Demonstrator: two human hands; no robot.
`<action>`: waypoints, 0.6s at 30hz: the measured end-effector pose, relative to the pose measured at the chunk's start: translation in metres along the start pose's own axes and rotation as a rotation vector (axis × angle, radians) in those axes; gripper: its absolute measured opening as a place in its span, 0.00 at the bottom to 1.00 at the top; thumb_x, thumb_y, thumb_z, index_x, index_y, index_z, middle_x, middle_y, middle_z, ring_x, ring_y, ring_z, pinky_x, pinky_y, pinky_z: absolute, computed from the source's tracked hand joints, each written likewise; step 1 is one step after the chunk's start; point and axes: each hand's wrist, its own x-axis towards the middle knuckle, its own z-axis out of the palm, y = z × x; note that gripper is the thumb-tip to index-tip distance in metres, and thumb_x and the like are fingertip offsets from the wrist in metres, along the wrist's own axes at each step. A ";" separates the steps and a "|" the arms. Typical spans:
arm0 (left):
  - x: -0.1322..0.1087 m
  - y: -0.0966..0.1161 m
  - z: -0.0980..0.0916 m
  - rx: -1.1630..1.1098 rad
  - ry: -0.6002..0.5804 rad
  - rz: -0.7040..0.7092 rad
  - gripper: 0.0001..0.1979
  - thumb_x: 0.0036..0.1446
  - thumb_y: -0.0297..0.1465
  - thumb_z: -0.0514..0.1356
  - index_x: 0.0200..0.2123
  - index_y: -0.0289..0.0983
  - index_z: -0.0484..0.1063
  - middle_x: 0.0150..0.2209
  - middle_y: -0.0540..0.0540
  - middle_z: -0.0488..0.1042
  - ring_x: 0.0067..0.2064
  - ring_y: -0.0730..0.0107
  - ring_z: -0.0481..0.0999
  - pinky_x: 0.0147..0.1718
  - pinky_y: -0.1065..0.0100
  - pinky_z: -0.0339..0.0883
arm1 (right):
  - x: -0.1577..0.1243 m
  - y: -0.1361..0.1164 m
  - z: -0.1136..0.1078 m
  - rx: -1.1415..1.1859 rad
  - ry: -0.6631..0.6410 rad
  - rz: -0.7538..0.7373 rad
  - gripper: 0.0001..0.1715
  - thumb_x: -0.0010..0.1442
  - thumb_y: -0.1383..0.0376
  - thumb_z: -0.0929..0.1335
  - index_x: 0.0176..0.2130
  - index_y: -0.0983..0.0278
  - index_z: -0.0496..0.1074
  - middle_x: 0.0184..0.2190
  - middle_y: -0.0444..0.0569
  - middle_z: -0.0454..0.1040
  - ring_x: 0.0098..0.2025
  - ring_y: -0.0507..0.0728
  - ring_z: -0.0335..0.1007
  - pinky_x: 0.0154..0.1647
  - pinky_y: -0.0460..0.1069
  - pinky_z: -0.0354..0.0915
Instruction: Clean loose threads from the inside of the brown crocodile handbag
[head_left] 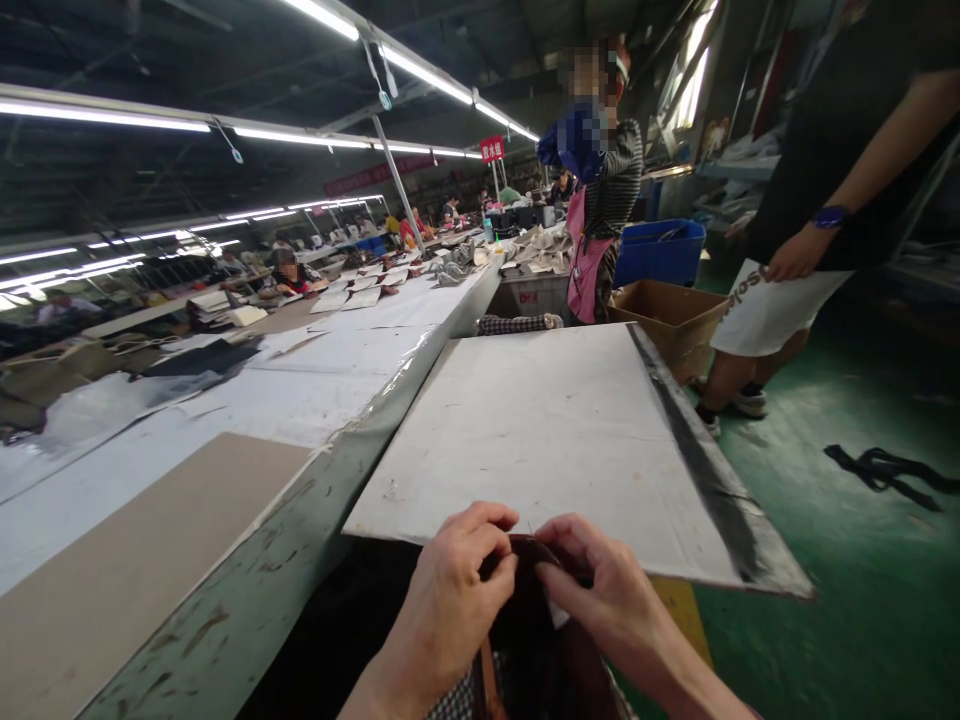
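Observation:
My left hand (450, 585) and my right hand (600, 590) meet at the bottom middle of the view, just in front of the near edge of a white board (555, 420). Both are closed in a pinch on a dark brown piece of material (529, 610) held between them. A brown strap-like strip (486, 680) hangs down below the left hand. Most of the dark piece is hidden by my fingers.
A long white-covered work table (300, 380) runs away at the left, with a tan sheet (135, 560) near me. A person in a striped top and pink apron (600, 220) stands ahead beside a cardboard box (671, 320) and a blue bin (660, 250). Another person (817, 180) stands on the green floor at the right.

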 end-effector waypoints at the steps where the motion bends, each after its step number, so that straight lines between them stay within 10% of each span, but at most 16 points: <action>1: -0.001 0.000 -0.001 -0.025 -0.023 -0.012 0.10 0.57 0.21 0.56 0.26 0.38 0.69 0.47 0.51 0.73 0.48 0.68 0.73 0.48 0.67 0.65 | 0.000 0.001 -0.001 0.004 -0.003 0.007 0.09 0.60 0.65 0.66 0.41 0.65 0.70 0.33 0.45 0.76 0.34 0.52 0.71 0.35 0.46 0.64; 18: 0.000 0.000 -0.011 -0.241 -0.239 0.026 0.10 0.53 0.19 0.58 0.24 0.36 0.71 0.57 0.48 0.67 0.48 0.68 0.74 0.49 0.70 0.66 | 0.010 0.003 -0.008 0.251 -0.090 0.079 0.14 0.59 0.60 0.70 0.40 0.68 0.69 0.30 0.44 0.75 0.33 0.51 0.68 0.34 0.45 0.59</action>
